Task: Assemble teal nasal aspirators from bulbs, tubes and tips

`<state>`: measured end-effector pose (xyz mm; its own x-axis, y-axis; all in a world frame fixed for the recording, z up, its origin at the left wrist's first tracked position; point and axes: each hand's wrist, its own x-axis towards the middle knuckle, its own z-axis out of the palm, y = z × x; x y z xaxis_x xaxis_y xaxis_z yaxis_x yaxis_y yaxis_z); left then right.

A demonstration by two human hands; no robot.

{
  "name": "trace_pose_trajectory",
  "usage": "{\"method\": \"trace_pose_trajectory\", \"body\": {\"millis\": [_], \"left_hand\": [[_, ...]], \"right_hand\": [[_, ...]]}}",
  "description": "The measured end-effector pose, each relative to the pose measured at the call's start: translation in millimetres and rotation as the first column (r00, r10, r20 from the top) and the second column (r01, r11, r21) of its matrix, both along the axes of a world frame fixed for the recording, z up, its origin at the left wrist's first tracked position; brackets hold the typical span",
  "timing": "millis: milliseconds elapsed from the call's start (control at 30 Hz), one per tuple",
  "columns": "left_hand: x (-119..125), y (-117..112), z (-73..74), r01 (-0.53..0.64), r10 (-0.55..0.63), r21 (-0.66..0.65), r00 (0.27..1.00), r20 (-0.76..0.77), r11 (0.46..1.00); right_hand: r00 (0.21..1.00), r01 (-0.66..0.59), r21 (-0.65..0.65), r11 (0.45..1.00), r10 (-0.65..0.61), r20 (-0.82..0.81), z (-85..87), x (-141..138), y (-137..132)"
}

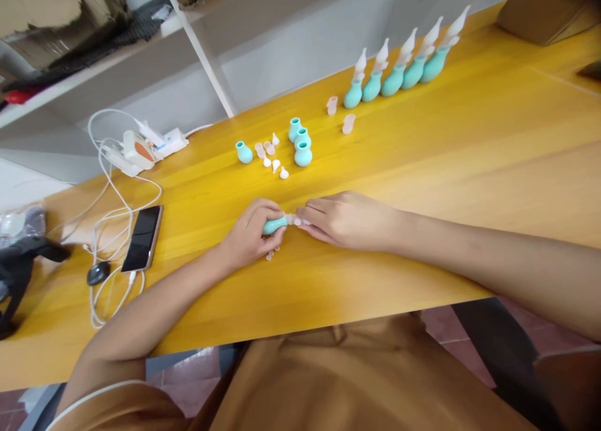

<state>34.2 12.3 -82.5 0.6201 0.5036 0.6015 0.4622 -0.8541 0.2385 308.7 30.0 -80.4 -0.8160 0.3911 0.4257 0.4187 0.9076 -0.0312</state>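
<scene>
My left hand point(251, 231) is closed around a teal squeeze bulb point(275, 225), which lies on its side with its neck pointing right. A translucent connector point(290, 219) sits at the bulb's neck. From the right, my right hand point(345, 219) pinches a whitish tip point(304, 222) in line with the connector; my fingers hide most of it. Tiny clear discs point(269, 256) lie just below my left hand. Beyond my hands are loose teal bulbs point(303, 154), small white pieces point(284, 173) and translucent connectors point(269, 147).
Several assembled nasal aspirators point(393, 81) stand in a row at the back right, near two loose connectors point(348, 124). A phone point(143, 237), white cables, a power strip point(171, 143) and a black mouse-like object point(98, 273) occupy the left. A cardboard box point(544, 15) stands back right.
</scene>
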Motion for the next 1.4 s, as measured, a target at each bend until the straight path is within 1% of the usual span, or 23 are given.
{"method": "trace_pose_trajectory", "body": {"millis": [233, 367, 533, 633, 767, 867, 967, 1167, 1267, 1400], "left_hand": [[-1.1, -0.8, 1.0, 0.047, -0.047, -0.054, 0.999, -0.003, 0.997], [-1.7, -1.5, 2.4, 0.065, -0.067, -0.077, 0.997, -0.026, 0.995], [-2.5, -0.1, 2.5, 0.096, -0.096, -0.095, 0.995, 0.001, 0.991], [-3.4, 0.8, 1.3, 0.092, -0.088, -0.105, 0.995, 0.039, 0.99], [-3.8, 1.5, 0.0, 0.04, -0.034, -0.1, 0.998, 0.061, 0.994], [-2.9, 1.8, -0.2, 0.015, -0.009, -0.094, 0.998, 0.061, 0.995], [-1.9, 1.9, -0.5, 0.018, -0.015, -0.085, 0.999, 0.042, 0.996], [-1.8, 1.1, -1.1, 0.024, -0.023, -0.066, 1.0, 0.015, 0.998], [-1.9, -0.2, 0.3, 0.035, -0.035, -0.063, 0.999, -0.004, 0.997], [-2.2, -0.9, 1.6, 0.045, -0.048, -0.053, 0.998, -0.046, 0.998]], "right_hand": [[0.998, -0.048, 0.064, 0.997, 0.045, 0.044, 1.1, 0.7, 3.9], [0.994, -0.083, 0.07, 0.994, 0.078, 0.07, 2.2, -0.2, 6.4], [0.994, -0.112, 0.05, 0.992, 0.111, 0.01, 0.6, -0.4, 8.1], [0.995, -0.089, 0.006, 0.996, 0.089, -0.035, -1.1, 0.1, 7.4], [0.997, -0.041, -0.042, 0.998, 0.038, -0.061, -2.5, -0.8, 3.7], [0.999, 0.001, -0.026, 1.0, -0.002, -0.052, -2.1, -2.6, 0.4], [0.999, 0.018, -0.013, 1.0, -0.019, -0.036, -1.4, -3.5, -1.3], [0.999, -0.003, 0.013, 1.0, 0.004, -0.043, -0.6, -2.8, 0.5], [1.0, 0.003, 0.049, 0.999, -0.002, -0.025, 1.5, -3.2, 0.9], [0.999, -0.033, 0.066, 0.997, 0.032, 0.017, 4.0, -2.8, 1.2]]}}
